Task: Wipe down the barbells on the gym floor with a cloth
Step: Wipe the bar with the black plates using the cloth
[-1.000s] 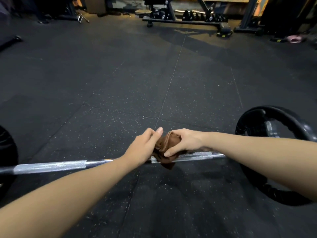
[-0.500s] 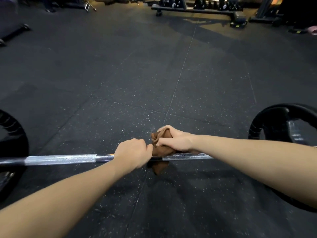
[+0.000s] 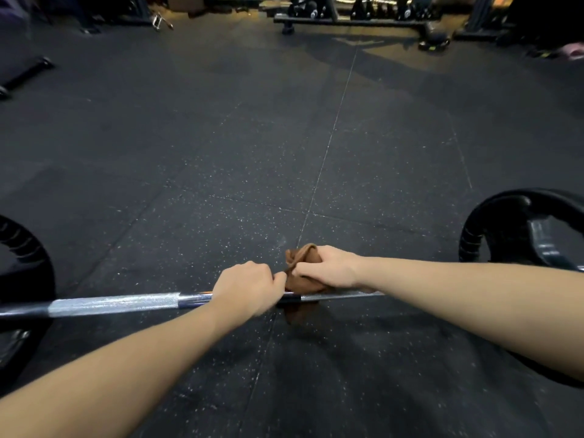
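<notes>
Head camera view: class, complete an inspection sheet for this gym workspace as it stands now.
Surface: dark speckled rubber floor, seams visible.
Job's things: barbell resting on black plates; brown cloth bunched on its shaft.
Clutter: dark bar lying far left.
Hands: left hand curled round the barbell beside the cloth; right hand grips the cloth.
Cables: nothing seen.
Surroundings: bench frame and weights along the far side.

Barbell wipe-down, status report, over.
Left hand grips silver steel barbell shaft. Right hand holds bunched brown cloth on it. Black weight plates at both ends.
</notes>
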Motion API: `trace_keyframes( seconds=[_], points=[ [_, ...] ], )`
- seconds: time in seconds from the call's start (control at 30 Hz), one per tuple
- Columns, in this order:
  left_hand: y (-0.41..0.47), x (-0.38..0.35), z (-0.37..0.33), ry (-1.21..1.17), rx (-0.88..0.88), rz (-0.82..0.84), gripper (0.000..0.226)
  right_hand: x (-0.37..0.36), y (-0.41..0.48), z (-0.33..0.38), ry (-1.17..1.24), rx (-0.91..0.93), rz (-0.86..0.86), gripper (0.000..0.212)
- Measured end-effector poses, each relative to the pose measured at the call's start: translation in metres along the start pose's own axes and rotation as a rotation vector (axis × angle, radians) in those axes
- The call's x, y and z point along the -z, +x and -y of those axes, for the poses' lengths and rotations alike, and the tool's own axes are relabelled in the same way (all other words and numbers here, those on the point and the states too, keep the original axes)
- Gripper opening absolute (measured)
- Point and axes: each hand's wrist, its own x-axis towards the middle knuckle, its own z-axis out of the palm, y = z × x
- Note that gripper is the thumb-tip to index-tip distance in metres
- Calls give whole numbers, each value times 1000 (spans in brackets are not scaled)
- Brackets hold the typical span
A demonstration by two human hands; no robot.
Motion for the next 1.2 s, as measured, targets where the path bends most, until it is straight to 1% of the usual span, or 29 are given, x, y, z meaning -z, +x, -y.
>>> trace_keyframes(
  seconds=[0.1,0.17,0.23,0.33,0.4,0.47,0.57,0.6,0.67,0.77,0.83,0.93,0.97,1.1,1.17,1.2],
  points=[
    [0,-1,0,-5,1,14,37,-9,3,10,-19,67,-35,16],
    [0,-2,0,-14,-3,17,40,2,-4,6,-31,91,-28,11],
    [0,-1,0,-19,-1,18,41,19,-12,-7,-31,82,11,18],
    [-2,0,-1,-20,-2,21,42,46,-21,-33,-18,12,69,41],
    [-3,1,-1,-20,-6,15,43,56,-25,-46,-1,-44,73,45],
    [-3,0,-2,-23,-6,7,43,55,-28,-49,-6,-82,58,44],
    [-2,-1,-1,-28,2,-6,41,32,-19,-34,30,-98,3,53],
    [-1,-2,-1,-28,6,-12,41,21,-16,-25,47,-83,-20,51],
    [1,-3,-1,-30,8,-22,40,5,-11,-6,30,-29,-53,38],
    [2,-5,1,-6,-14,-31,38,2,-8,7,-38,68,-46,29],
    [1,-6,1,11,-25,-37,37,11,-11,3,-56,86,-32,26],
    [-1,-2,1,-19,-8,-31,39,35,-22,-23,-89,63,-21,14],
    [-2,-2,1,-42,-3,-19,41,42,-26,-32,-86,35,-25,14],
    [-4,-1,2,-69,-1,-3,42,55,-32,-50,-121,-74,-46,28],
    [-4,-3,3,-58,0,-15,42,48,-27,-44,-140,-79,-60,37],
    [-3,-4,4,-43,-5,-20,42,42,-24,-39,-129,-63,-67,37]
  ],
)
